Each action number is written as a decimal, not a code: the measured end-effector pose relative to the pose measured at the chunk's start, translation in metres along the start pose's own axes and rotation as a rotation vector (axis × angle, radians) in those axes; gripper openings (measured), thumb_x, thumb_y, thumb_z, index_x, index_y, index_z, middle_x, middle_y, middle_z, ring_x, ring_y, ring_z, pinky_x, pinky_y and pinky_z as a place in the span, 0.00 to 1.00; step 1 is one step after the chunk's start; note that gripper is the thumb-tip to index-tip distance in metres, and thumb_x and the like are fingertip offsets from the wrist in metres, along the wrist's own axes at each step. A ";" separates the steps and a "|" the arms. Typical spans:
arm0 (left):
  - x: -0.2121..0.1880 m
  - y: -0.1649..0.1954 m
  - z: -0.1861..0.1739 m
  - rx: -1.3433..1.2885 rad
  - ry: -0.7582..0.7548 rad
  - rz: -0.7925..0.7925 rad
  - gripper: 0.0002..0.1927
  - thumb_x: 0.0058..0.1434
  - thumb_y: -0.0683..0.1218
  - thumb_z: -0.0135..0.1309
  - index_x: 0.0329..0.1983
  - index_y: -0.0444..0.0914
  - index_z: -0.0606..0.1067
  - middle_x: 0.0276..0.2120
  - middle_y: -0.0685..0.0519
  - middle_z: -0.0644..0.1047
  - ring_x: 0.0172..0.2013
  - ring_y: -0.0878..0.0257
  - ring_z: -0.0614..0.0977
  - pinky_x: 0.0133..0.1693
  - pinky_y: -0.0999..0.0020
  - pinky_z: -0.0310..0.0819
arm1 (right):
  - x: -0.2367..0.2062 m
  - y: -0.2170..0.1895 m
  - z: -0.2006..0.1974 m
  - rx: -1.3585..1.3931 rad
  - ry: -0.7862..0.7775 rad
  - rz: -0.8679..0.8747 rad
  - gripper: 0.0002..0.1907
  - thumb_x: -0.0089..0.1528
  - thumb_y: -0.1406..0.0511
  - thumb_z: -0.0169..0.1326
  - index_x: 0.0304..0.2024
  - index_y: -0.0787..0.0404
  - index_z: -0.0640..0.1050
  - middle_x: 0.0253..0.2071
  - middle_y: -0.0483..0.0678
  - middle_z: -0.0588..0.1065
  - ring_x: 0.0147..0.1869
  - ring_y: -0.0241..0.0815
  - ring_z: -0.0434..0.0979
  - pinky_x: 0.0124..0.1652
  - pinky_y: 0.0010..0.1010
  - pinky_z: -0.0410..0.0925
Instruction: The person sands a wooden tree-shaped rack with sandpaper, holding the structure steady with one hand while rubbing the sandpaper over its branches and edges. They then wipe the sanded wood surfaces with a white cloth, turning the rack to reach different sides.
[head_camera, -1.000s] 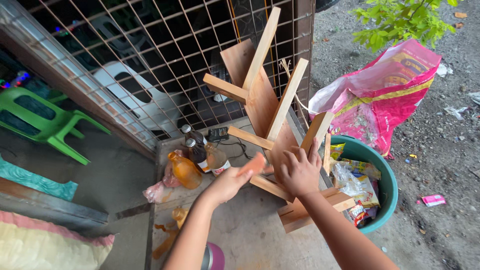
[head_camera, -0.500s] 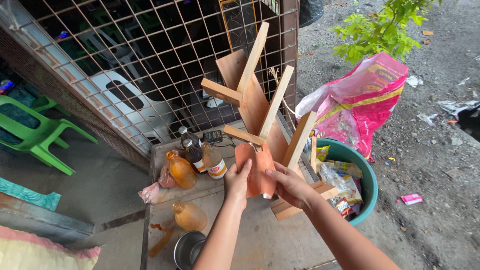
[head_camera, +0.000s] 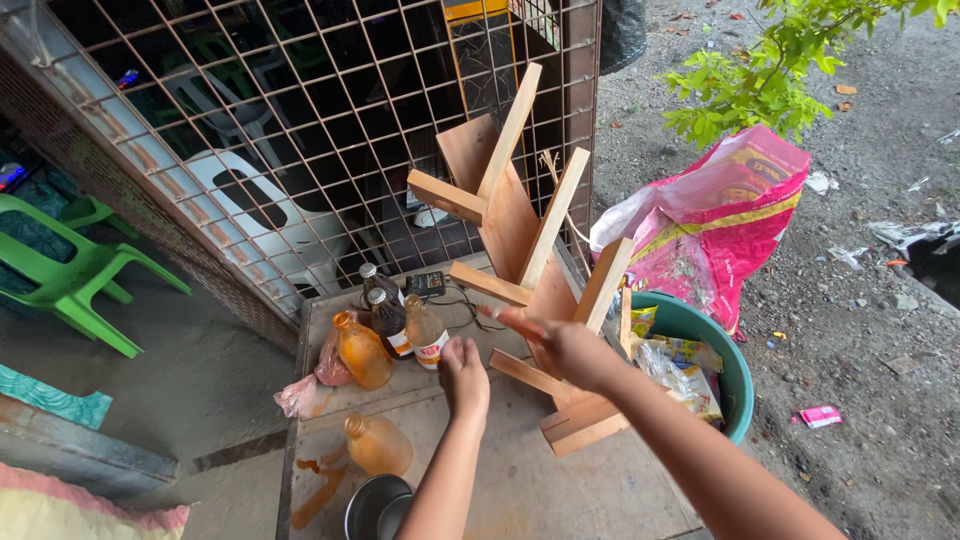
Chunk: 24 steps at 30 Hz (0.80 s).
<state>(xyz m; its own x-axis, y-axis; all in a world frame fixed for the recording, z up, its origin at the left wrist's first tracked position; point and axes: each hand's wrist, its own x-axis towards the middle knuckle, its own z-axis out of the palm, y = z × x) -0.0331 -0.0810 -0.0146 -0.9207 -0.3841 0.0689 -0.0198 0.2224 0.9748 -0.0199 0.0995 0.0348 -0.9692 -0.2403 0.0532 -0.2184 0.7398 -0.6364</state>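
Starting far left of the wooden frame (head_camera: 520, 230), a green plastic chair (head_camera: 70, 280) stands on the concrete, and a white plastic chair (head_camera: 260, 215) sits behind the metal grille (head_camera: 250, 120).

Closer to the frame's left, on the table (head_camera: 520, 490), stand three bottles. One is a round orange bottle (head_camera: 362, 350) with a pink plastic bag (head_camera: 330, 362) touching it. Next is a dark bottle (head_camera: 390, 322), then a clear bottle with a white and red label (head_camera: 427, 335). Nearer the camera, another orange bottle (head_camera: 378, 445) lies beside a metal bowl (head_camera: 378, 508).

The left hand (head_camera: 465, 375) hovers just left of the frame's base, near the labelled bottle. Its fingers are curled in and seen from behind, so I cannot tell whether it holds anything.

The right hand (head_camera: 565, 350) lies against the frame's lower slats, fingers stretched leftward. Whether it actually clasps a slat is hidden. The frame itself rests on the table's far right corner, legs up, leaning at the grille. Judging by this, the work in hand is with the frame, mostly on the right hand's side.

Just right of the frame, a green tub (head_camera: 735, 365) holds crumpled yellow and clear snack packets (head_camera: 680, 370). Behind it slumps a large pink sack with yellow bands (head_camera: 720, 220). Farther right, a small pink packet (head_camera: 820, 415) lies on the gravel.
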 end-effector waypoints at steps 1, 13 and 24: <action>-0.003 -0.002 0.004 -0.010 -0.035 -0.066 0.27 0.72 0.56 0.43 0.66 0.34 0.66 0.64 0.42 0.71 0.64 0.53 0.73 0.63 0.62 0.64 | 0.004 -0.001 0.007 -0.033 -0.036 -0.015 0.22 0.64 0.55 0.50 0.60 0.48 0.76 0.39 0.60 0.80 0.42 0.59 0.81 0.44 0.45 0.72; -0.026 -0.029 0.004 0.248 -0.544 -0.041 0.59 0.62 0.48 0.61 0.75 0.35 0.26 0.76 0.44 0.47 0.74 0.53 0.53 0.70 0.63 0.52 | 0.046 0.017 0.041 -0.129 -0.415 0.055 0.24 0.66 0.50 0.50 0.46 0.64 0.80 0.40 0.60 0.80 0.46 0.60 0.80 0.46 0.44 0.70; -0.021 -0.048 0.005 0.346 -0.439 0.155 0.34 0.58 0.42 0.61 0.64 0.36 0.59 0.60 0.42 0.72 0.61 0.48 0.74 0.59 0.59 0.69 | 0.007 0.009 0.052 0.156 -0.246 0.083 0.22 0.68 0.58 0.45 0.63 0.54 0.73 0.47 0.60 0.80 0.51 0.61 0.80 0.51 0.42 0.71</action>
<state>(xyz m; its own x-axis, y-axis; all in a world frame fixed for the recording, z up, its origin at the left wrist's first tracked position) -0.0150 -0.0792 -0.0639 -0.9970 0.0675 0.0384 0.0695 0.5551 0.8289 -0.0230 0.0711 -0.0105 -0.9223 -0.3421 -0.1798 -0.1011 0.6627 -0.7421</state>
